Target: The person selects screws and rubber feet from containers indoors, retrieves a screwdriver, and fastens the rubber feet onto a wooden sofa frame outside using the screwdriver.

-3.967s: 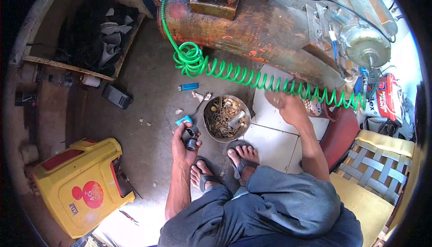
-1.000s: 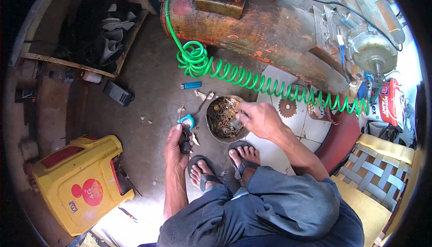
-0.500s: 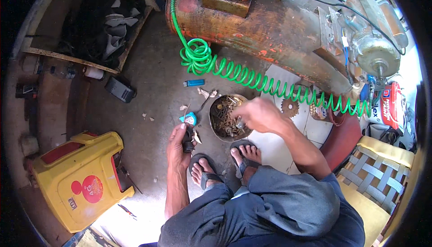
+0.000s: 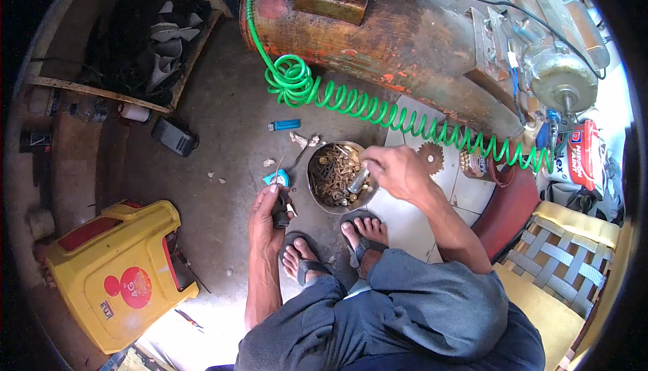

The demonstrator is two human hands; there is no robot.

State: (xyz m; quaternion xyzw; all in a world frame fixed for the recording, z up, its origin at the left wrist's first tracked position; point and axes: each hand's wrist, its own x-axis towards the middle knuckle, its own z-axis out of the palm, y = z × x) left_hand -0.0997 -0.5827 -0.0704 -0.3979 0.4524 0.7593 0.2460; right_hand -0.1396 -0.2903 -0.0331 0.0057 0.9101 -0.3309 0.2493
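My left hand [image 4: 264, 217] is closed around a small black cylindrical part [image 4: 281, 210], held just in front of my left foot. A round metal bowl [image 4: 312, 192] on the floor is full of rusty screws, bolts and other small hardware [image 4: 335, 172]. Over the bowl's right side, my right hand [image 4: 401, 174] has its fingers pinched at the upper end of a shiny silvery tube-shaped piece [image 4: 359, 180]. The lower end of that piece lies among the hardware. Left of the bowl is a small blue round object [image 4: 277, 178], close to my left fingertips.
A coiled green air hose [image 4: 351, 101] runs in front of a rusty compressor tank [image 4: 398, 40]. A blue lighter [image 4: 284, 125] and a toothed disc [image 4: 430, 158] lie on the floor. A yellow plastic stool [image 4: 115, 270] is at left, a woven-seat chair [image 4: 557, 256] at right.
My right hand, blurred over the bowl before, has drawn slightly right, and the silvery piece shows at its fingertips. My left hand still holds the black part.
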